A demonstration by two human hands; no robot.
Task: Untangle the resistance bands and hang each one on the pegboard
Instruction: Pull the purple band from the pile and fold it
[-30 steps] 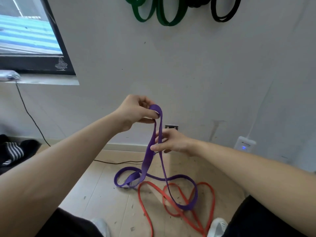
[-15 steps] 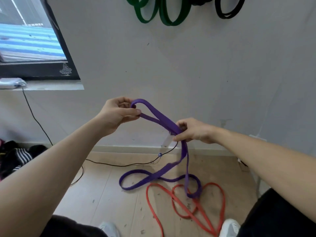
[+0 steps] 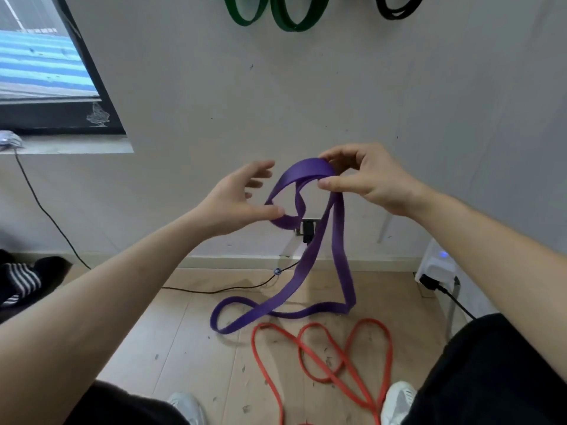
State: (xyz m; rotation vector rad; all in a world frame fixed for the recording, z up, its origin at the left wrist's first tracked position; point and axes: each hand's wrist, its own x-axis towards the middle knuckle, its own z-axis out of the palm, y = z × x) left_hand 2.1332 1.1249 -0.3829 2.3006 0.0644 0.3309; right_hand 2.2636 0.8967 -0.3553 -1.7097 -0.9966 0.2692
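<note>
Our R hand [image 3: 365,182] pinches flat purple band's [image 3: 308,262] twisted loop; L hand [image 3: 239,200] spread wide, thumb touching; red band [image 3: 391,352] below.

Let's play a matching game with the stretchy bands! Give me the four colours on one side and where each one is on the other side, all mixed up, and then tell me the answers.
Bands
1. purple band
2. red band
3. green bands
4. black band

Where
A. lying entirely on the floor, with nobody holding it
B. pinched at its top by the right hand
C. hanging high on the wall, at the top right
D. hanging high on the wall, at the top middle

Pairs: 1-B, 2-A, 3-D, 4-C
</note>
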